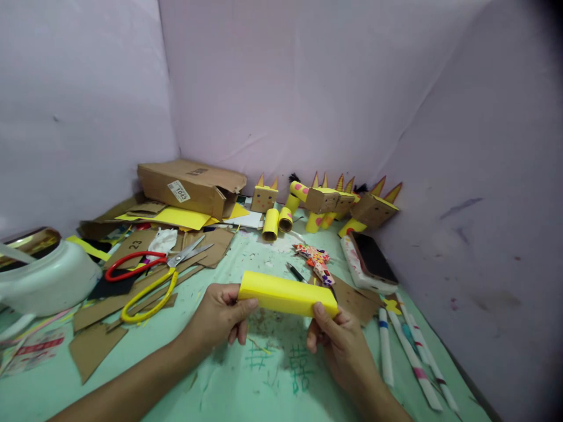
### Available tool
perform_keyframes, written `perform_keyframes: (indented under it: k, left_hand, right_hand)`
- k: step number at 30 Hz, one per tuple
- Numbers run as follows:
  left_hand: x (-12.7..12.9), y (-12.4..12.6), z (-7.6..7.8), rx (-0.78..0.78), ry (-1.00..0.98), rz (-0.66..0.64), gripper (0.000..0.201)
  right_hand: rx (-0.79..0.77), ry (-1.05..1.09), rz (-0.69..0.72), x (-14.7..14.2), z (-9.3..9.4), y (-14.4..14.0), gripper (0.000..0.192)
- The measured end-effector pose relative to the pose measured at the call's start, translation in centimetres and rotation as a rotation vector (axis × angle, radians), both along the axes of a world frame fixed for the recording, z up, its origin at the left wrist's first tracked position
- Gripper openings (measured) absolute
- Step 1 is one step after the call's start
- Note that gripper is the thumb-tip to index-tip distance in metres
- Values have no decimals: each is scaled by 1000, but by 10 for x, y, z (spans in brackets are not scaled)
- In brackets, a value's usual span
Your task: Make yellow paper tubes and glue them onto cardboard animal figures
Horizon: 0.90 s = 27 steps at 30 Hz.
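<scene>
A folded strip of yellow paper (pixel 285 294) is stretched level between my two hands, above the green tabletop. My left hand (pixel 226 313) pinches its left end, thumb in front and fingers behind. At the right end, my right hand (pixel 332 334) grips it with the thumb pressed on the front face. Just beyond the paper lie a dark pen (pixel 297 272) and a patterned, colourful cutout (pixel 314 261). Scissors (pixel 169 266) with one red and one yellow handle lie spread on cardboard scraps (pixel 99 349) left of my left hand.
At the back stand a cardboard box (pixel 189 184), yellow paper tubes (pixel 270 224) and several cardboard-headed figures with pointed horns (pixel 373 208). On the right are a phone (pixel 373 258) on a white box and several white markers (pixel 416 363). A white pot-like container (pixel 53 272) sits left. Walls enclose the table.
</scene>
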<state>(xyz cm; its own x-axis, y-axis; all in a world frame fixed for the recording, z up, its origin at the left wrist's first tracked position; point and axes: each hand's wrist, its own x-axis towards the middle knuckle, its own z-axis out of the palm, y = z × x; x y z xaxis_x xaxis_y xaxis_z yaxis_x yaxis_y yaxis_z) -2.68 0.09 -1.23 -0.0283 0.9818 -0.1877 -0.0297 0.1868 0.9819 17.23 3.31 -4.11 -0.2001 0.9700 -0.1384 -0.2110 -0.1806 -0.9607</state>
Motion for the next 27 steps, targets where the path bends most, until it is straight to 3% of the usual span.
perform_keyframes:
  k: [6,9,13,15,17,21,27]
  left_hand:
    - [-2,3,9,57,-11,-14,12]
    - [-11,5,12,152,53,62,9]
    - [-24,8,7,287,179,149,8]
    - [-26,6,4,410,277,149,7]
    - [-27,4,2,606,374,130,10]
    - [-28,0,0,968,520,83,27]
    - [-31,0,-3,1027,547,69,35]
  right_hand:
    - [108,-148,107,11,7,4,33]
    - [169,-257,2,29,23,12,40]
    - [229,-746,-323,53,42,43,45]
    - [253,-1054,-280,55,44,66,42]
    - [250,-1143,-225,48,40,87,36]
    - [172,-1134,-158,24,27,111,22]
    - [18,-849,-98,11,25,119,20]
